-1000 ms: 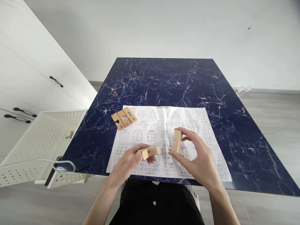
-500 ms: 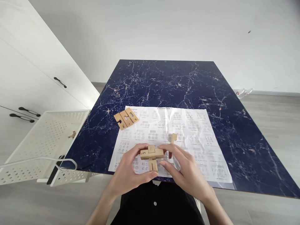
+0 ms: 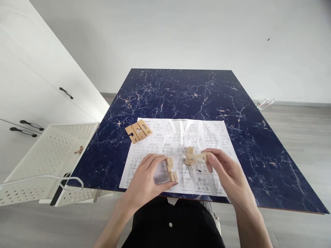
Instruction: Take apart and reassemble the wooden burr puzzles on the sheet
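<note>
Wall (image 3: 181,34): pale, plain, beyond far edge of table (image 3: 176,93); small dark mark (image 3: 268,39) at right. Tabletop dark blue, marbled with white veins. Left: white cabinet (image 3: 38,69), black handles (image 3: 66,93); white perforated basket (image 3: 49,151) beside table. Floor (image 3: 305,137): grey, wood-look, visible right and near. Light soft, brighter on cabinet's lower edge.

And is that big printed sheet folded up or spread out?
Spread out: the printed sheet lies open on the table, creased, its rows of small diagrams showing.
</note>
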### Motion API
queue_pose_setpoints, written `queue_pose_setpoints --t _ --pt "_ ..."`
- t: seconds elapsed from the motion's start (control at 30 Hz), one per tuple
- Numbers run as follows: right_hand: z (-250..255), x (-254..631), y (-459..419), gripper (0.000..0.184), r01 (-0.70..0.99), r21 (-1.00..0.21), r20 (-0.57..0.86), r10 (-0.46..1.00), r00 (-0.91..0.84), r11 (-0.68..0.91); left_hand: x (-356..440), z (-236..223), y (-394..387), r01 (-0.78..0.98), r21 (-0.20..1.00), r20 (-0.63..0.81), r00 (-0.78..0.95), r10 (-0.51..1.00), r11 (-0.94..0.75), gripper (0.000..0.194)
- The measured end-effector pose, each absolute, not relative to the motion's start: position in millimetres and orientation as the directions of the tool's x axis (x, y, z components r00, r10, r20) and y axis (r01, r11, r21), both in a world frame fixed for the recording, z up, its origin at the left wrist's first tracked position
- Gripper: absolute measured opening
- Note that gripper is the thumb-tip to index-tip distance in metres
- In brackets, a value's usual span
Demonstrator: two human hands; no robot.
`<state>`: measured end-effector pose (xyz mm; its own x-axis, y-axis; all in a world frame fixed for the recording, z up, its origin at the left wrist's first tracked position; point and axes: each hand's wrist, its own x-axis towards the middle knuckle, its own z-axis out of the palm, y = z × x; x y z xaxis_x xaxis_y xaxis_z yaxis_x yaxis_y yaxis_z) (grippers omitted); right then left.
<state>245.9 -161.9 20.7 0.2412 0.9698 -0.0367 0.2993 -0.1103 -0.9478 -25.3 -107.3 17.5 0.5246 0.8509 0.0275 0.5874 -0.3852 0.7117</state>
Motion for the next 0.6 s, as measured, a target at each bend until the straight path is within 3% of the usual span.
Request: queue_pose_setpoints --t 0.13,0.27,0.47,0.6 --pt "10.1 270.7 -156.0 0.049 0.516 -0.824 -0.078 0.949 0.305 -0.233 -16.3 13.0 -94.3 0.576 0.701 0.049 0.55 0.834 -0.421 0.065" --pt "2.9 266.4 -146.9 0.051 0.623 -0.76 -0.045 0.972 0.233 -0.184 -3.9 10.2 -80.7 0.601 0.68 0.009 0.567 0.824 -0.421 0.066" --pt "-4.1 245.7 -134.0 0.05 0.662 -0.735 0.007 0.974 0.226 -0.148 4.0 7.4 -68.2 0.644 0.639 -0.058 0.586 0.808 -0.421 0.068" --pt "-5.6 239.7 -138.0 0.051 0.603 -0.788 -0.012 0.982 0.19 -0.126 3.6 7.6 -64.9 0.633 0.645 -0.072 0.608 0.791 -0.427 0.086"
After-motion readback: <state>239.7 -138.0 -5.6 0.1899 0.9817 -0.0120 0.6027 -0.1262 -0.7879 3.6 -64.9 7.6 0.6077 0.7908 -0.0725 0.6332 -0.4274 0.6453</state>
